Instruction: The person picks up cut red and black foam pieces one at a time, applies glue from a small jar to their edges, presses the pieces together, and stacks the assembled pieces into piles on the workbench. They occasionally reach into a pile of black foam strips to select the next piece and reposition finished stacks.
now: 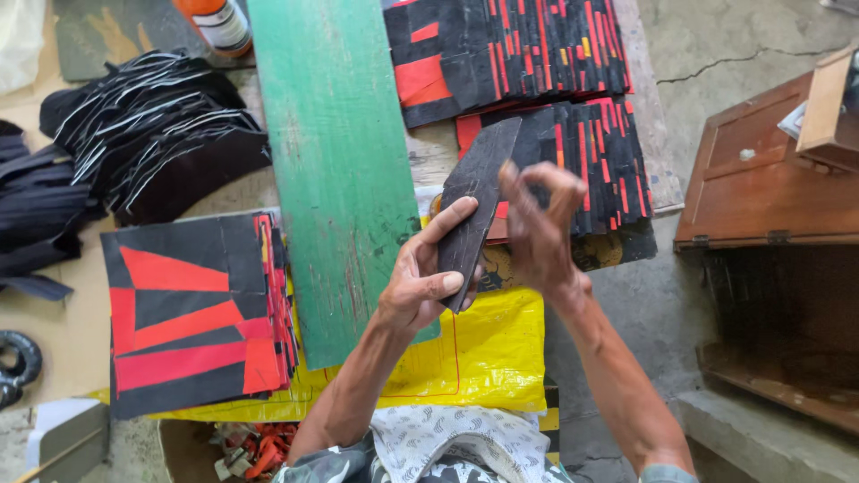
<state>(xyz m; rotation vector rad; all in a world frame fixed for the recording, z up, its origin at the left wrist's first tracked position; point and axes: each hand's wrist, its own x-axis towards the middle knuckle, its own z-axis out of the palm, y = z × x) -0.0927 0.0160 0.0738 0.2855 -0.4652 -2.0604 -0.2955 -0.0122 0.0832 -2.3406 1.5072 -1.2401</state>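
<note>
The left hand [420,282] is closed around the lower end of a dark curved leather piece [474,206], thumb stretched up along its near face and the other fingers wrapped behind its edge, so the piece stands up off the worktop and tilts toward the upper right. The right hand [537,224] sits just beside it, fingers bent into a loose ring with thumb and forefinger tips meeting near the piece's right edge; whether they actually pinch the leather or only brush it cannot be told from this view. The piece is held in the air above a yellow plastic sheet [488,353] that covers the near end of the worktop, in front of a long green plank [340,161] lying lengthwise away from the person. Behind the hands lie two stacks of black and red cut pieces [582,143], fanned in rows, one beyond the other. On the left side rests another pile of black panels with red wedges [188,313], its edges stepped, and further back a heap of black curved pieces [161,125] with pale edges. An orange-capped can [219,22] stands near the top edge. To the right, off the worktop, a brown wooden cabinet [769,188] stands on the concrete floor [716,54].
</note>
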